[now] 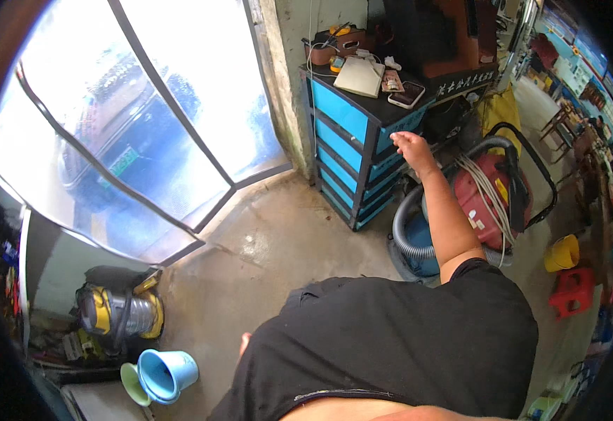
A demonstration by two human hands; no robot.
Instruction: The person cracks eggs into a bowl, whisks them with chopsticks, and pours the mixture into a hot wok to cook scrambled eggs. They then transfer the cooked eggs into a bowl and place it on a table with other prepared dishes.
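My right arm reaches forward, and my right hand (413,151) hovers in front of the upper corner of a black drawer unit with blue drawers (341,149). Its fingers are loosely bent, and I see nothing in them. A dark smartphone in a light case (407,95) lies on the unit's top, just beyond the hand. Beside the phone are a pale notebook (360,76) and some banknotes (392,81). Only a sliver of my left hand (244,342) shows past my black shirt; its fingers are hidden.
A red vacuum cleaner (480,200) with a grey hose (406,228) stands right of the unit. Glass doors (173,91) fill the left. A yellow-black machine (120,312) and a blue bucket (168,377) are lower left. At right are a yellow bucket (562,253) and red stool (573,292).
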